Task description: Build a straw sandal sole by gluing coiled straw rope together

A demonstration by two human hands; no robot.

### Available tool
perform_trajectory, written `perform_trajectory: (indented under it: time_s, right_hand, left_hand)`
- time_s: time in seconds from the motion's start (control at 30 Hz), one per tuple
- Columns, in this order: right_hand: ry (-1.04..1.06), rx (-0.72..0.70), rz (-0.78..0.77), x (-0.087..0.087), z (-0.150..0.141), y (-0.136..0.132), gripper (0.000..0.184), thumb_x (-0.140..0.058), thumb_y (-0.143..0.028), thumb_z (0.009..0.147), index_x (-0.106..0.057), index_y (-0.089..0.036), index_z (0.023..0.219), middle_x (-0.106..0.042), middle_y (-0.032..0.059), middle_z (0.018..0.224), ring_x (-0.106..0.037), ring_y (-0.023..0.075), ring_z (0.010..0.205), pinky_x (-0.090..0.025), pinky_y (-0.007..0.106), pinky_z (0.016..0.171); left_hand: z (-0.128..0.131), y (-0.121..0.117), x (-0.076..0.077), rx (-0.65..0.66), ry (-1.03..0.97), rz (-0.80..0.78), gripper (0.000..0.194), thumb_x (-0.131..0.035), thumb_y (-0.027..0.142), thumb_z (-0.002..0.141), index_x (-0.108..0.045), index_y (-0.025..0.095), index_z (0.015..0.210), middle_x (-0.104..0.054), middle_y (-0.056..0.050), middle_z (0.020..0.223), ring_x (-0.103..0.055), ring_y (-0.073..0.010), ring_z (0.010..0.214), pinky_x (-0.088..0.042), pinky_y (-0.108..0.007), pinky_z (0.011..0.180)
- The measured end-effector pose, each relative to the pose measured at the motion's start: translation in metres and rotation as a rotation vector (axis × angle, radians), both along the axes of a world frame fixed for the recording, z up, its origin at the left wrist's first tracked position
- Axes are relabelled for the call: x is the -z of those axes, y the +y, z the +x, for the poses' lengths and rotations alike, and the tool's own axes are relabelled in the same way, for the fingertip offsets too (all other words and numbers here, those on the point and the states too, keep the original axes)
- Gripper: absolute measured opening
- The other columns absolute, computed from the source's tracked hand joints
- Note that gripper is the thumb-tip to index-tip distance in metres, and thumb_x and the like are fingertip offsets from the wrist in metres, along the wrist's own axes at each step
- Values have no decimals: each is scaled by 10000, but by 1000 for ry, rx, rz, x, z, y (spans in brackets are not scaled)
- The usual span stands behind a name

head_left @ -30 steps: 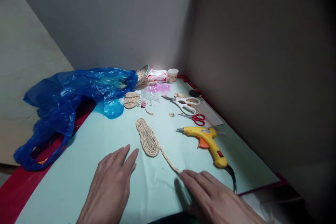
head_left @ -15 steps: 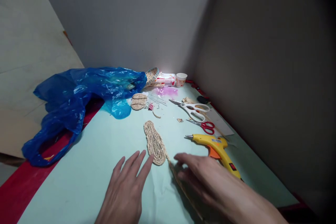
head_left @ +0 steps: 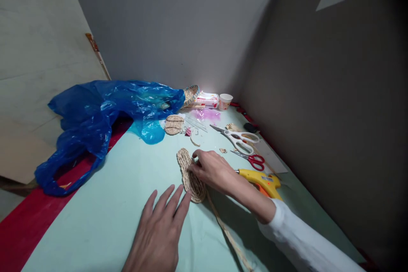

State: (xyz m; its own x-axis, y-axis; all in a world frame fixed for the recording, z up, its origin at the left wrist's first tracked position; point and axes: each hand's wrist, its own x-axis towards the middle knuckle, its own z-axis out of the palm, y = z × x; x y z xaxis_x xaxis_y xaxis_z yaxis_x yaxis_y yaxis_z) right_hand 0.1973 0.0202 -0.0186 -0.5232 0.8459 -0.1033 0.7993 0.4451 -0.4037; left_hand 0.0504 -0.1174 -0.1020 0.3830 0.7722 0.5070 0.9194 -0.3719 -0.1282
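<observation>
A sole-shaped coil of braided straw cord [head_left: 185, 165] lies flat on the pale green sheet. From its near right side a loose straw tail [head_left: 228, 236] runs down toward me. My left hand [head_left: 164, 221] rests palm down with fingers spread, its fingertips at the coil's lower left edge. Above the coil's right side is my right hand [head_left: 210, 168], fingers bent with a gap between the tips; it covers part of the coil, and whether it touches is hard to see. I see nothing held in either hand.
At right lie a yellow glue gun [head_left: 263, 180], red-handled scissors [head_left: 255, 161] and white-handled scissors [head_left: 244, 141]. Farther back are a round straw piece [head_left: 174, 124], a paper cup [head_left: 225, 102] and a blue plastic bag [head_left: 95, 106]. Walls stand behind and to the right.
My right hand has moved up and left, from beside the straw tail to over the coil. The left hand stays spread near the coil. The whole view has shifted slightly.
</observation>
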Motion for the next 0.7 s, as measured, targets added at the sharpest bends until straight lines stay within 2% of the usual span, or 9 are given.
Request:
perform_trajectory:
  time_s: [0.13,0.2,0.27,0.33,0.4,0.47,0.57,0.7]
  right_hand:
    - [210,26,-78,11,8,3,188,-548,-224,873,-694,-145,961,-702,78,793,-607,205,743,-349,294,638]
    - [333,33,-112,12,11,1,170,-537,-217,863,-681,-142,914,-649,40,719,-559,179,683,-352,287,624]
    - [473,33,-151,10,13,-3,187,-527,-259,880,-665,-139,918,-623,24,729,-536,159,661,-382,275,621]
    - [616,18,-185,6,16,-10,252,-515,-343,911,-650,-137,966,-630,34,800,-549,157,694,-426,269,640]
    - [740,-7,-209,2,19,-16,325,-501,-421,936,-640,-144,1033,-644,47,871,-574,165,751,-463,272,673]
    - [896,-14,-280,-1,22,-22,341,-540,-455,932,-650,-165,1073,-666,47,901,-597,171,781,-482,278,698]
    - [1124,-18,-393,-2,23,-30,270,-672,-413,882,-708,-199,1042,-703,35,910,-633,172,806,-495,272,714]
    - [1193,-56,-343,-3,24,-35,194,-706,-333,880,-758,-224,1033,-705,33,953,-646,166,853,-514,252,731]
  left_hand:
    - [1,-3,-3,-17,-79,25,704,-376,-76,707,-618,176,1319,-720,-61,1308,-678,-268,1170,-422,-453,997]
    - [0,-5,-10,2,-221,8,606,-403,-29,802,-627,200,1316,-710,-68,1325,-689,-250,1164,-504,-405,964]
    - [-2,-8,-22,-28,-516,-77,434,-469,108,919,-650,235,1293,-725,-66,1302,-710,-221,1128,-567,-323,918]
    - [0,-8,-38,-108,-956,-215,317,-511,280,973,-686,247,1234,-773,-64,1193,-747,-206,1031,-604,-265,845]
    - [7,-4,-54,-170,-1413,-324,335,-526,416,972,-709,219,1172,-788,-85,1110,-765,-220,936,-624,-263,771]
    - [18,4,-69,-194,-1722,-324,384,-599,467,930,-691,192,1181,-752,-109,1195,-735,-241,1024,-611,-275,822]
    - [35,18,-82,-100,-1872,-335,404,-681,436,883,-673,167,1185,-742,-117,1192,-698,-246,1089,-578,-284,882]
    - [42,27,-85,-84,-1821,-277,323,-740,388,841,-706,168,1076,-764,-73,1072,-703,-186,952,-560,-237,834]
